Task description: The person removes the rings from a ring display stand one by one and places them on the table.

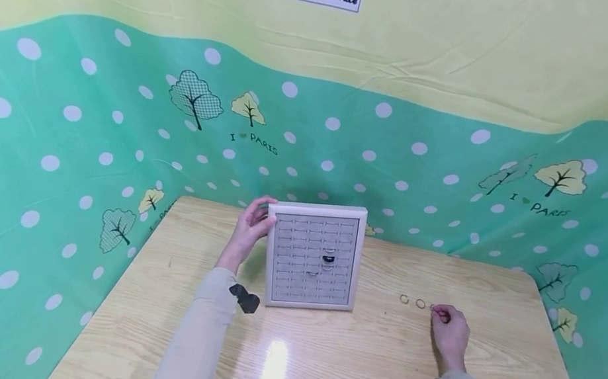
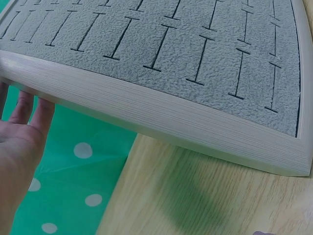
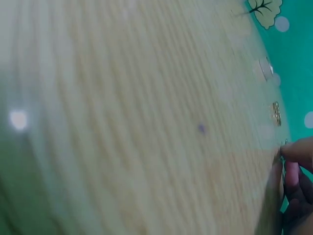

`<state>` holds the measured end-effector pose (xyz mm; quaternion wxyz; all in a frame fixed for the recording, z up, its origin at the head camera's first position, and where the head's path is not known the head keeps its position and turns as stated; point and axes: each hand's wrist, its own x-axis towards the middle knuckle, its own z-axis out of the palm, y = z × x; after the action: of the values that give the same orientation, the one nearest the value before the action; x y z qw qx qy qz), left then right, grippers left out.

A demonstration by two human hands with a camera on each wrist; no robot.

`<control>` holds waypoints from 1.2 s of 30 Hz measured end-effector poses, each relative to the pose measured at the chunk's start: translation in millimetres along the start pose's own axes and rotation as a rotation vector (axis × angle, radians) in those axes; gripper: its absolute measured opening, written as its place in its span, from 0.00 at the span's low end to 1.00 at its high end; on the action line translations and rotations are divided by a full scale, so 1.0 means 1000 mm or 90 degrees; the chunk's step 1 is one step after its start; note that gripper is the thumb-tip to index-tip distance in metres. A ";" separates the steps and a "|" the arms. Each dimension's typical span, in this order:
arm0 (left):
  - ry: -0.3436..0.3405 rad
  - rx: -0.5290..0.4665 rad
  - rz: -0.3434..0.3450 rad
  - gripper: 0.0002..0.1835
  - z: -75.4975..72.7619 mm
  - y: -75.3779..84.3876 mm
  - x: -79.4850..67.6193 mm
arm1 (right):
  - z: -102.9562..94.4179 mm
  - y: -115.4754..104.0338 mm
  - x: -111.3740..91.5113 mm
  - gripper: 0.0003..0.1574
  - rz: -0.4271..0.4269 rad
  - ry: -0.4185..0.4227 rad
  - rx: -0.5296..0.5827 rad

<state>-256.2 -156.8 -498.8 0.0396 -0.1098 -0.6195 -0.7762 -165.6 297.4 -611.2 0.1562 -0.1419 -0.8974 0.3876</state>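
Observation:
A ring display board (image 1: 298, 259) with a pale wooden frame and grey slotted foam stands tilted up on the table. My left hand (image 1: 249, 230) holds it by its upper left corner; in the left wrist view, fingers (image 2: 41, 115) reach behind the frame. A dark-topped ring (image 1: 328, 259) sits in a slot, with several thin rings in slots close by. On the table to the right lie a silver ring (image 3: 265, 68) and a gold ring (image 3: 277, 113). Beside them, my right hand (image 1: 449, 338) pinches a small ring (image 1: 432, 307), mostly hidden by the fingertips.
The wooden table (image 1: 369, 375) reflects a bright light near its front. A green dotted cloth (image 1: 382, 156) hangs behind it and along both sides. A small dark speck (image 3: 201, 128) lies on the table left of the right hand.

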 end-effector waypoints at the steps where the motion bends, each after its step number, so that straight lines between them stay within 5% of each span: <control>1: 0.000 0.000 -0.002 0.22 0.000 0.000 0.000 | 0.000 0.000 0.000 0.06 0.000 -0.002 -0.001; 12: -0.011 -0.002 -0.027 0.23 0.002 0.008 -0.001 | -0.002 0.002 0.002 0.06 0.014 -0.003 -0.006; 19: -0.015 0.006 -0.021 0.22 0.008 0.022 -0.007 | -0.003 -0.007 -0.003 0.10 0.068 -0.001 0.061; 30: -0.015 0.017 -0.021 0.22 0.008 0.024 -0.007 | 0.006 -0.046 -0.020 0.16 0.124 -0.005 0.243; 36: -0.015 0.021 -0.024 0.22 0.007 0.022 -0.007 | 0.010 -0.081 -0.025 0.13 0.077 -0.001 0.250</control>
<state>-244.2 -155.9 -478.0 0.0193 -0.1065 -0.6347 -0.7652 -157.9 227.6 -561.9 0.1565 -0.1622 -0.7945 0.5639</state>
